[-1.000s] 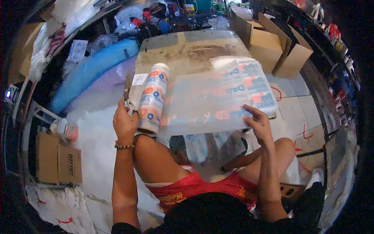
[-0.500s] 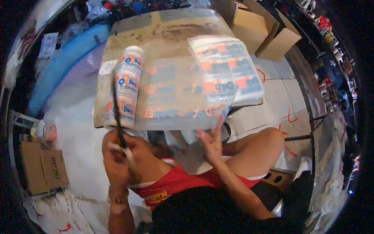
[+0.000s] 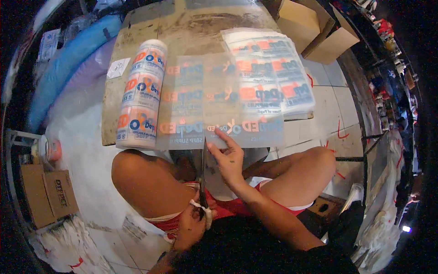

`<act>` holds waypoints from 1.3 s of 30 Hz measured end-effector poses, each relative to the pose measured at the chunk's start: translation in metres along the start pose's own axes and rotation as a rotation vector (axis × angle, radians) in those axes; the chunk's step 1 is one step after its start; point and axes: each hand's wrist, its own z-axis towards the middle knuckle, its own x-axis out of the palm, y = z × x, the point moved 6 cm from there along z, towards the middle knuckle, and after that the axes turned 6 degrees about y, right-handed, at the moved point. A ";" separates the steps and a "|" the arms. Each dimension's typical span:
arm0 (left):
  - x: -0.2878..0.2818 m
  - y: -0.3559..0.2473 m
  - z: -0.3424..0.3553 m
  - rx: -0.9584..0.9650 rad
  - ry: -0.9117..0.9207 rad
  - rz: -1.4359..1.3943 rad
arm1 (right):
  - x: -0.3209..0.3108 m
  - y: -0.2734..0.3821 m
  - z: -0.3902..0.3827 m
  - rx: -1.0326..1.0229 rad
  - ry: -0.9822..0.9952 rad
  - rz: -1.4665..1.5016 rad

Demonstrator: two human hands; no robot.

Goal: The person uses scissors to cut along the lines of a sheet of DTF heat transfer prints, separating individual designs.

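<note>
A translucent printed film sheet (image 3: pixel 187 114) comes off a roll of the same film (image 3: pixel 141 93) lying lengthwise on the left of a worn board. My right hand (image 3: pixel 230 164) has its thumb and forefinger at the near edge of the sheet, around the middle. In my left hand (image 3: pixel 189 226), low by my lap, is a pair of long dark scissors (image 3: pixel 203 182) with white wrapping on the handles. Their blades point away from me and the tips meet the sheet's near edge, just left of my right thumb. A stack of cut printed sheets (image 3: pixel 292 93) lies at the right, partly beneath the film.
The brown board (image 3: pixel 191 32) bears the film, roll and stack. An open cardboard box (image 3: pixel 299 20) stands at the far right, with cluttered shelving beyond. Cardboard boxes (image 3: pixel 50 194) sit at the left. My bent knees flank the board's near edge.
My left hand has swung the scissors from beside the roll to the sheet's near edge. My right hand has moved left along that edge, its fingers closing on it. The view has shifted slightly.
</note>
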 end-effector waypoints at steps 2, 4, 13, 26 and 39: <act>-0.001 0.010 0.013 0.019 0.018 -0.111 | 0.000 0.000 0.000 0.014 0.000 0.003; -0.004 0.035 0.029 -0.064 0.071 -0.589 | 0.003 0.005 -0.001 0.005 -0.016 0.037; 0.008 0.008 0.024 0.094 0.049 -0.241 | 0.002 0.002 0.003 0.001 -0.034 0.075; 0.004 -0.019 0.048 0.106 -0.007 -0.224 | 0.003 0.019 -0.001 0.061 0.041 -0.096; 0.005 -0.057 0.074 0.175 0.040 -0.156 | -0.007 -0.006 0.000 -0.074 0.160 -0.244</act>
